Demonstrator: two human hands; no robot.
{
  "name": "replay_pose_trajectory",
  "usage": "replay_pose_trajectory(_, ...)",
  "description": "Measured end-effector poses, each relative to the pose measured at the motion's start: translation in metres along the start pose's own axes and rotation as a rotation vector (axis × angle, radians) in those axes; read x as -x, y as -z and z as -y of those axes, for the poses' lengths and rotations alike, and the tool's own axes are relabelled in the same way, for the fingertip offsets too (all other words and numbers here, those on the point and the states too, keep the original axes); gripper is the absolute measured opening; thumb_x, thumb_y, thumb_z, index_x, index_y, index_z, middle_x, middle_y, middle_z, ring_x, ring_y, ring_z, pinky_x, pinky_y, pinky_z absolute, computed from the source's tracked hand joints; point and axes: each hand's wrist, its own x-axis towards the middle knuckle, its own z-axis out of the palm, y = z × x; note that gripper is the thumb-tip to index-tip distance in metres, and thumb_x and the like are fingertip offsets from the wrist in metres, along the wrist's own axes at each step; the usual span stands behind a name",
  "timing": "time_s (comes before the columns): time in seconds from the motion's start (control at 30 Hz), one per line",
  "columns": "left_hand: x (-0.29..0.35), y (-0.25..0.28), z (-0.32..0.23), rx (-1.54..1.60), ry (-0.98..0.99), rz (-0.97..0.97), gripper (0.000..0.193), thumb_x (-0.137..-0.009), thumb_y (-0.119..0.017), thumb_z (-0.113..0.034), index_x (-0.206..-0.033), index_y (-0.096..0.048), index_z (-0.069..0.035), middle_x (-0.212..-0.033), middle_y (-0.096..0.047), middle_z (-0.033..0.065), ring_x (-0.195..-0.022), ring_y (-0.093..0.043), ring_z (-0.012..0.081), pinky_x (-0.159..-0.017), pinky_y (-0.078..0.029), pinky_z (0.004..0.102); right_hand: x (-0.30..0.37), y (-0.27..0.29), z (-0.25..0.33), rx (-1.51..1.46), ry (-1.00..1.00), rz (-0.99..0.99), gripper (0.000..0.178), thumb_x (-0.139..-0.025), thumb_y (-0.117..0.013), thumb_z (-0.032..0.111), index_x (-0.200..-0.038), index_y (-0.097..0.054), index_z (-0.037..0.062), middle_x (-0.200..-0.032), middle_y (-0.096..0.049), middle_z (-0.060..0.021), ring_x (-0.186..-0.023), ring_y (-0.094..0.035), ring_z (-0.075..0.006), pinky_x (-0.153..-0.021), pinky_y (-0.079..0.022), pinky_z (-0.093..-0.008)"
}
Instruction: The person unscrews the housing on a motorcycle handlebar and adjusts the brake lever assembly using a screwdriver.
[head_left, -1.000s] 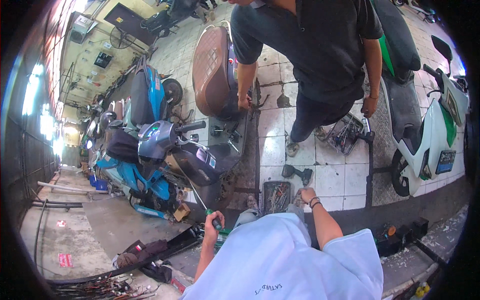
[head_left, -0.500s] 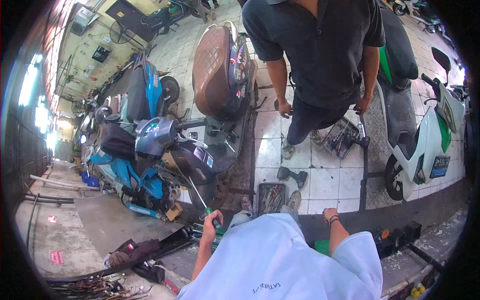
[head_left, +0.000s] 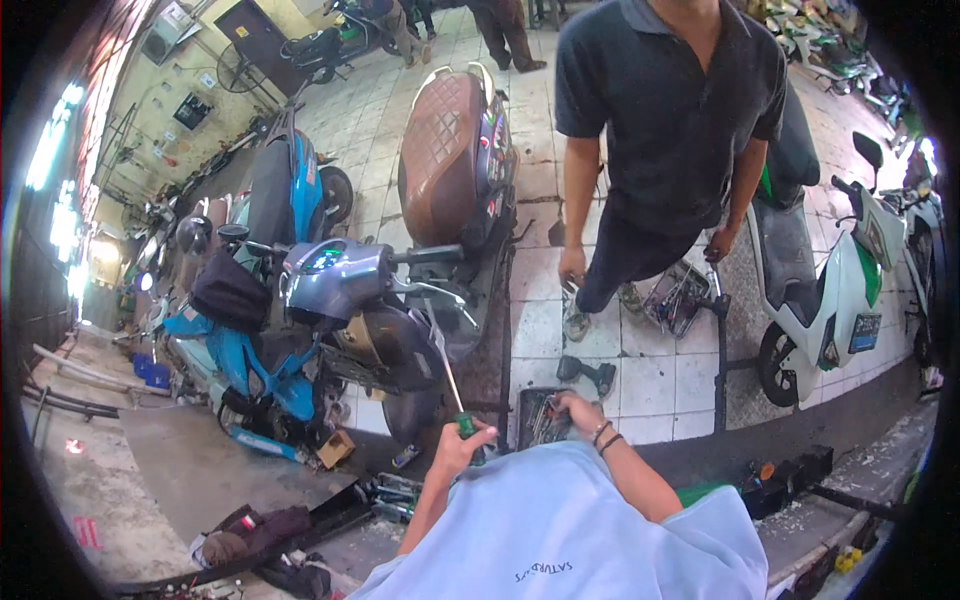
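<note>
A long screwdriver point(head_left: 465, 425) with a green handle and metal shaft is gripped in my left hand point(head_left: 455, 448), its shaft slanting up toward the front of a grey-brown scooter point(head_left: 390, 345). My right hand point(head_left: 580, 412) is down at the right edge of a dark tool tray point(head_left: 525, 438) on the floor. Its fingers are curled together among the metal tools point(head_left: 543, 412); whatever they pinch is too small to make out. Just beyond that hand a dark cordless power tool point(head_left: 586, 374) lies on the white tiles.
A co-worker point(head_left: 670, 130) in a dark shirt stands ahead, beside a second tool tray point(head_left: 680, 300). To the left is a blue motorbike point(head_left: 265, 360) with a cardboard box point(head_left: 335, 450) near it. A white-green scooter point(head_left: 850, 280) stands at the right.
My right hand has moved left and forward from beside my knee to the tool tray. My left hand has shifted right with the screwdriver. The co-worker appears farther right.
</note>
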Motion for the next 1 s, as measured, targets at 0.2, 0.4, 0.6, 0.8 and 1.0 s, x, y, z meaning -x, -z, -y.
replay_pose_trajectory(0.2, -0.020, 0.083, 0.022, -0.091, -0.099, 0.137, 0.029, -0.095, -0.084, -0.026, -0.110, -0.084, -0.002, -0.086, -0.079, 0.0053, -0.079, -0.070, 0.0114, -0.076, -0.056, 0.0319, 0.051, -0.202, 0.128, -0.244, -0.151, 0.117, 0.028, -0.105, -0.068, 0.016, -0.128, -0.066, 0.0011, -0.110, -0.072, -0.0071, -0.106, -0.073, -0.0174, -0.087, -0.062, -0.0361)
replay_pose_trajectory(0.4, -0.025, 0.182, 0.051, -0.014, -0.109, 0.304, 0.035, -0.094, -0.086, -0.030, -0.114, -0.081, -0.001, -0.084, -0.078, 0.0065, -0.078, -0.070, 0.0105, -0.071, -0.056, 0.0320, 0.074, -0.321, 0.124, -0.179, -0.006, -0.112, 0.036, -0.098, -0.080, 0.025, -0.126, -0.069, 0.0040, -0.101, -0.072, -0.0032, -0.090, -0.072, -0.0138, -0.077, -0.061, -0.0328)
replay_pose_trajectory(0.6, -0.020, 0.235, 0.042, -0.200, -0.122, 0.349, 0.033, -0.090, -0.083, -0.027, -0.112, -0.081, -0.003, -0.087, -0.080, 0.0117, -0.080, -0.075, 0.0171, -0.077, -0.059, 0.0351, 0.049, -0.372, 0.103, 0.147, -0.025, -0.158, 0.027, -0.091, -0.071, 0.019, -0.108, -0.075, -0.0020, -0.107, -0.076, -0.0123, -0.104, -0.071, -0.0221, -0.096, -0.055, -0.0359)
replay_pose_trajectory(0.8, 0.039, 0.338, 0.075, -0.220, -0.067, -0.028, 0.017, -0.086, -0.076, -0.014, -0.098, -0.083, -0.004, -0.083, -0.078, 0.0075, -0.079, -0.072, 0.0151, -0.076, -0.056, 0.0334, -0.019, -0.457, 0.075, 1.017, 0.214, 0.223, 0.047, -0.088, -0.072, 0.037, -0.127, -0.076, 0.0088, -0.120, -0.078, -0.0210, -0.113, -0.074, -0.0438, -0.102, -0.057, -0.0514)
replay_pose_trajectory(1.0, 0.089, 0.411, 0.103, -0.174, -0.063, -0.348, 0.013, -0.086, -0.072, -0.005, -0.094, -0.080, 0.003, -0.080, -0.075, 0.0046, -0.077, -0.068, 0.0144, -0.076, -0.054, 0.0321, -0.054, -0.533, 0.080, 1.053, 0.025, -0.054, 0.074, -0.086, -0.073, 0.031, -0.156, -0.056, 0.0134, -0.127, -0.074, -0.0295, -0.120, -0.070, -0.0485, -0.106, -0.056, -0.0541)
